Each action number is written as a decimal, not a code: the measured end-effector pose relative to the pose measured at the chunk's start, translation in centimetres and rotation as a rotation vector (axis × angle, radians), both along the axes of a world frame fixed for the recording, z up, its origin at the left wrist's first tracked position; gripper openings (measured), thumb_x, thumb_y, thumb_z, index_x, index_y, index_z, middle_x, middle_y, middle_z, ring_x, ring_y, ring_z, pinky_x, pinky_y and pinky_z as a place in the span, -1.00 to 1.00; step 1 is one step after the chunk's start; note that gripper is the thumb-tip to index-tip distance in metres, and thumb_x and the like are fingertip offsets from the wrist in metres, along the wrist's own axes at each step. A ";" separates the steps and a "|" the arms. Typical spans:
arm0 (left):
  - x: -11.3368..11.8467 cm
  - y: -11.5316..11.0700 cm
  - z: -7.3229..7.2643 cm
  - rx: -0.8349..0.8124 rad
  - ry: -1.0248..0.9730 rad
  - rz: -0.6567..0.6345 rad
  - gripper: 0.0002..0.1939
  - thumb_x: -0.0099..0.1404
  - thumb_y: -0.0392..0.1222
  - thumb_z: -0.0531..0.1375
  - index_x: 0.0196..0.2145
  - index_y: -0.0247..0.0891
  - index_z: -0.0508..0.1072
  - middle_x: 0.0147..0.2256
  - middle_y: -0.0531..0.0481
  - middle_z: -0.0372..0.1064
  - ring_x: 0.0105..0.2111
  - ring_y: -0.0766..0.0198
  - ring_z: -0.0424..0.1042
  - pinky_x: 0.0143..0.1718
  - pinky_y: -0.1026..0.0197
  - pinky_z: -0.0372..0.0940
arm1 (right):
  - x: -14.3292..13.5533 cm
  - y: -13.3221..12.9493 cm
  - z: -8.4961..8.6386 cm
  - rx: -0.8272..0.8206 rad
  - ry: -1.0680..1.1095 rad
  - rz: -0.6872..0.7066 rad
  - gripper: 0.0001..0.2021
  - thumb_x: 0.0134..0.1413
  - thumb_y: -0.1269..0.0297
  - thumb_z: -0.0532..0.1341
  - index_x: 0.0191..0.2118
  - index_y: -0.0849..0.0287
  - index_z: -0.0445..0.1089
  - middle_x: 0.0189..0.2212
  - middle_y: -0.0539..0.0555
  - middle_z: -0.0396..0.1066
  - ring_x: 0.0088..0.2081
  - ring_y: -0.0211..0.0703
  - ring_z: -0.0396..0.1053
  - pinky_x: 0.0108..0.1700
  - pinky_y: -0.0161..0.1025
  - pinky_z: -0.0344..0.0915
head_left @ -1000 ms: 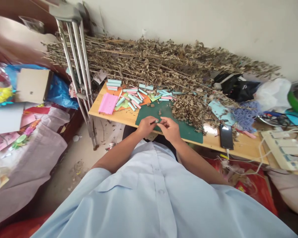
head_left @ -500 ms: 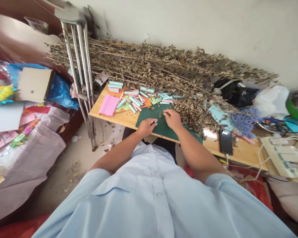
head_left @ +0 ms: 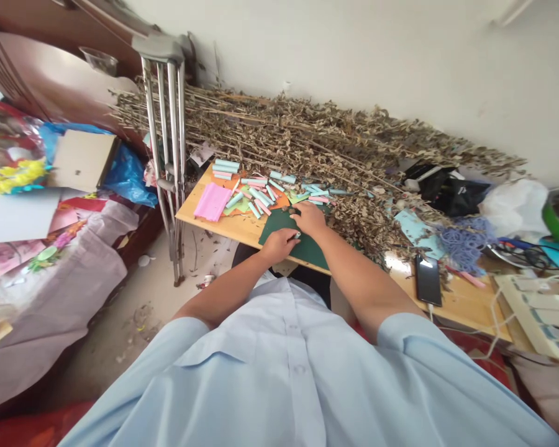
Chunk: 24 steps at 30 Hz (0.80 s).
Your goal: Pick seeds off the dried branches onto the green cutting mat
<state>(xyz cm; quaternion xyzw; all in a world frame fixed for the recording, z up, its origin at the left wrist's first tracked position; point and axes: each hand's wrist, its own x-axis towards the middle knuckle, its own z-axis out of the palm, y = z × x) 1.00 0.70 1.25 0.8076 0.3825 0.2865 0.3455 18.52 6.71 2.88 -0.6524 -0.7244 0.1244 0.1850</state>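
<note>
- Pinched in left hand (head_left: 279,245): small pale-blue paper tube (head_left: 297,235), above flat dark-green mat (head_left: 310,251);
- likely weighs little, crushes easily; hold lightly around wall;
- at right hand (head_left: 310,218): small brown dried clumps (head_left: 285,209); grip indiscernible.

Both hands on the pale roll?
No, only the left hand holds the pale roll; the right hand is apart from it, over the far part of the green mat.

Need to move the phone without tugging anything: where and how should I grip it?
Probably across its two long sides, at the middle, coming from above: the phone lies flat, is much longer than wide, and a white cable leaves its near end, so that end is best avoided.
</note>
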 end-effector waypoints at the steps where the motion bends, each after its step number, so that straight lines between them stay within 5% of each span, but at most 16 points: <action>1: 0.0 0.0 0.0 0.003 0.004 0.003 -0.86 0.38 -0.21 0.23 -0.15 -0.24 0.56 -0.26 -0.04 0.50 -0.22 0.22 0.45 -0.10 0.22 0.32 | -0.1 0.0 0.0 -0.009 -0.009 -0.007 -0.75 0.13 0.27 0.29 -0.06 0.08 0.56 0.01 0.15 0.50 0.04 0.09 0.39 0.11 -0.01 0.34; 13: 0.2 0.1 -0.3 -0.063 -0.090 0.159 -0.90 0.34 -0.25 0.24 -0.20 -0.22 0.56 -0.24 -0.05 0.50 -0.19 0.19 0.45 -0.07 0.17 0.33 | 2.1 -4.8 0.1 0.050 0.214 -0.121 -0.75 0.09 0.18 0.28 -0.11 0.08 0.56 -0.27 0.08 0.61 -0.29 -0.04 0.50 -0.09 -0.08 0.42; 24: 0.6 0.7 0.8 -0.144 -0.010 0.234 -0.96 0.27 -0.26 0.30 -0.33 -0.24 0.58 -0.31 -0.04 0.50 -0.27 0.20 0.44 -0.14 0.20 0.31 | 2.4 -9.9 0.0 -0.017 0.380 -0.240 -0.72 0.05 0.13 0.30 -0.14 0.12 0.58 -0.34 0.07 0.59 -0.35 -0.09 0.48 -0.18 -0.12 0.40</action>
